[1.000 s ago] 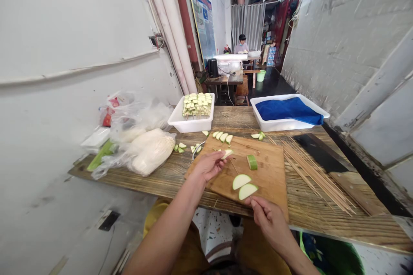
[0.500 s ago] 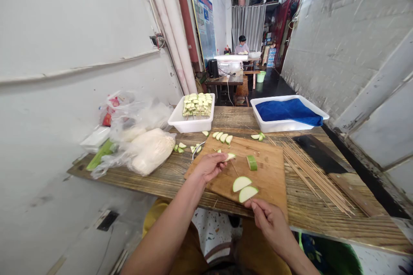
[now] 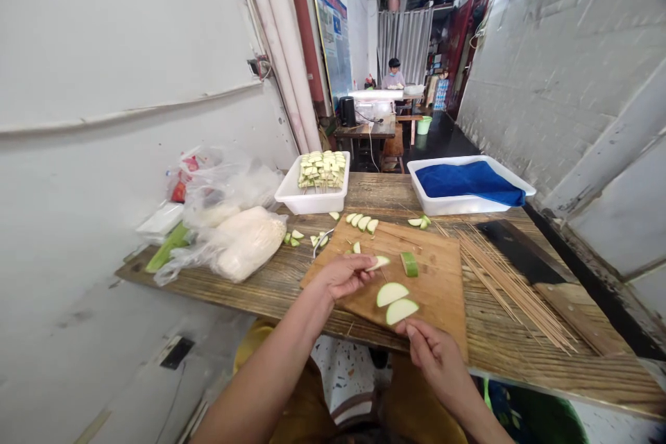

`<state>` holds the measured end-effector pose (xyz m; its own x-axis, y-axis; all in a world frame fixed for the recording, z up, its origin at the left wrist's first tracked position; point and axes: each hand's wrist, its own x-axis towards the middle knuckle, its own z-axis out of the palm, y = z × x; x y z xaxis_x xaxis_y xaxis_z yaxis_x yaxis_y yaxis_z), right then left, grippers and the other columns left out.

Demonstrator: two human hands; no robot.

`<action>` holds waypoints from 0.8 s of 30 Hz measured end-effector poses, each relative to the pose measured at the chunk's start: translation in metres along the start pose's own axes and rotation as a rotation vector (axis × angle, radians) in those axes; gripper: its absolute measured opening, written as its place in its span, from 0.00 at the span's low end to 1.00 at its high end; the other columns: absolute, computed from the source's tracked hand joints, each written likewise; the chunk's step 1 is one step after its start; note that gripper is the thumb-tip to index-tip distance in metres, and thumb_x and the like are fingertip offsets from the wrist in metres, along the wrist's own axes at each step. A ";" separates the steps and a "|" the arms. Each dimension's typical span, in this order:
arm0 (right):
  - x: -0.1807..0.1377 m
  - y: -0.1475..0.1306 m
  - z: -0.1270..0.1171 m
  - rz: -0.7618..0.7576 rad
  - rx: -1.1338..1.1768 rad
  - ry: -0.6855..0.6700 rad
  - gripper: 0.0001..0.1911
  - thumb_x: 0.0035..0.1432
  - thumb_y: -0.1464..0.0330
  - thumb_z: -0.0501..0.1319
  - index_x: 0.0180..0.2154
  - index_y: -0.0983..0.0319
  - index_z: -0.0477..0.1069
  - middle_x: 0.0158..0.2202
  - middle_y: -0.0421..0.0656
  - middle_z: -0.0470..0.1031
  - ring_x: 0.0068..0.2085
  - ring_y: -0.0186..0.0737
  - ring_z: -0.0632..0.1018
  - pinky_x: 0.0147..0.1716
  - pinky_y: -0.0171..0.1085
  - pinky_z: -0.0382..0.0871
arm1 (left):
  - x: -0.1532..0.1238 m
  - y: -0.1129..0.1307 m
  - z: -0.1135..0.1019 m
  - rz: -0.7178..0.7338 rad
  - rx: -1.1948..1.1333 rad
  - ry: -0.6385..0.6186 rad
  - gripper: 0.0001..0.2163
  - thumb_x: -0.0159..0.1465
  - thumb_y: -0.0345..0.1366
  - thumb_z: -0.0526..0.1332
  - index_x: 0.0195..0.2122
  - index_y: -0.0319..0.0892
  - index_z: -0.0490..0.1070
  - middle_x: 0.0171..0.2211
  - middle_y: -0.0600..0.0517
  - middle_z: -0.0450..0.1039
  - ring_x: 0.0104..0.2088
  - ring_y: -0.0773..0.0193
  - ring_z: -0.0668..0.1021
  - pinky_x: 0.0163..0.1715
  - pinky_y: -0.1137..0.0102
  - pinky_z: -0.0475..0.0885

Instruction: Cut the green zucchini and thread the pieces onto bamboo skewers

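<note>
My right hand (image 3: 431, 352) pinches the lower end of a thin wooden skewer (image 3: 386, 275), with two pale half-moon zucchini slices (image 3: 393, 294) threaded on it. Its bare tip points up and away from me. Between the thumb and fingers of my left hand (image 3: 349, 276) is another zucchini slice (image 3: 380, 263), close to the skewer's tip. Both hands are over the wooden cutting board (image 3: 442, 305). A chunk of zucchini (image 3: 408, 264) with green skin rests on the board, and several cut slices (image 3: 362, 222) lie in a row at its far edge.
A white tub (image 3: 312, 204) holds skewered pieces; another white tub (image 3: 458, 207) holds a blue cloth (image 3: 465, 180). To the right lie loose skewers (image 3: 515, 291) and a cleaver (image 3: 515, 250). Plastic bags (image 3: 244, 243) are at left. A person (image 3: 393, 75) sits far back.
My left hand has brought its slice slightly right and down, nearer the skewer tip. My right hand stays almost still. The whole view has shifted a little.
</note>
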<state>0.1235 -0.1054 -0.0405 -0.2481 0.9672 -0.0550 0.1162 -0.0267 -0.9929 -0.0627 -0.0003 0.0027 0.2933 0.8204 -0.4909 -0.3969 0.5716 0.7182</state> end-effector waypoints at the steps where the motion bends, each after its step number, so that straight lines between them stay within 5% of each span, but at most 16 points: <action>1: 0.002 -0.001 0.000 -0.003 0.001 0.006 0.20 0.59 0.54 0.50 0.35 0.65 0.67 0.16 0.32 0.50 0.18 0.30 0.55 0.18 0.30 0.48 | -0.001 -0.002 0.002 0.006 0.027 0.005 0.04 0.49 0.25 0.66 0.27 0.31 0.74 0.26 0.44 0.74 0.21 0.75 0.69 0.16 0.82 0.61; 8: 0.013 0.000 0.005 -0.018 0.028 0.059 0.21 0.57 0.52 0.51 0.35 0.65 0.67 0.15 0.30 0.49 0.16 0.29 0.54 0.16 0.30 0.46 | 0.001 -0.020 0.017 0.119 0.088 0.134 0.11 0.41 0.31 0.71 0.26 0.34 0.76 0.21 0.52 0.72 0.19 0.75 0.67 0.17 0.78 0.56; 12: 0.017 0.007 0.004 -0.030 0.024 0.110 0.20 0.57 0.54 0.51 0.35 0.65 0.67 0.15 0.30 0.50 0.17 0.28 0.54 0.16 0.29 0.47 | 0.001 -0.026 0.016 0.160 0.169 0.129 0.13 0.45 0.37 0.69 0.30 0.35 0.76 0.25 0.50 0.74 0.20 0.74 0.68 0.19 0.77 0.57; 14: 0.018 0.009 0.000 -0.025 0.007 0.126 0.20 0.57 0.54 0.51 0.35 0.64 0.67 0.15 0.31 0.50 0.17 0.29 0.54 0.16 0.30 0.47 | -0.001 -0.021 0.003 0.318 0.279 0.221 0.16 0.49 0.41 0.66 0.36 0.37 0.75 0.31 0.49 0.75 0.23 0.72 0.70 0.22 0.77 0.60; 18: 0.018 0.009 -0.006 -0.005 -0.001 0.131 0.22 0.57 0.52 0.50 0.35 0.64 0.67 0.14 0.31 0.50 0.17 0.30 0.55 0.16 0.30 0.48 | -0.002 -0.002 -0.045 0.697 0.677 0.689 0.17 0.51 0.41 0.64 0.42 0.41 0.73 0.38 0.49 0.75 0.33 0.65 0.73 0.34 0.72 0.66; 21: 0.019 0.009 -0.007 0.008 0.012 0.133 0.22 0.56 0.52 0.51 0.35 0.65 0.67 0.14 0.31 0.51 0.16 0.30 0.55 0.16 0.30 0.48 | 0.001 0.004 -0.071 0.626 1.032 0.727 0.15 0.52 0.43 0.62 0.38 0.40 0.75 0.35 0.48 0.75 0.34 0.60 0.74 0.37 0.68 0.66; 24: 0.020 0.009 -0.007 0.013 0.029 0.121 0.21 0.56 0.52 0.51 0.35 0.64 0.67 0.14 0.31 0.51 0.16 0.29 0.54 0.16 0.30 0.48 | 0.005 -0.002 -0.074 0.614 1.238 0.654 0.18 0.51 0.43 0.63 0.41 0.40 0.73 0.37 0.46 0.74 0.38 0.57 0.73 0.39 0.67 0.65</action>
<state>0.1259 -0.0847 -0.0497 -0.1288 0.9901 -0.0561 0.0900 -0.0446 -0.9949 -0.1245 0.0042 -0.0372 -0.1951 0.9707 0.1401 0.7402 0.0520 0.6704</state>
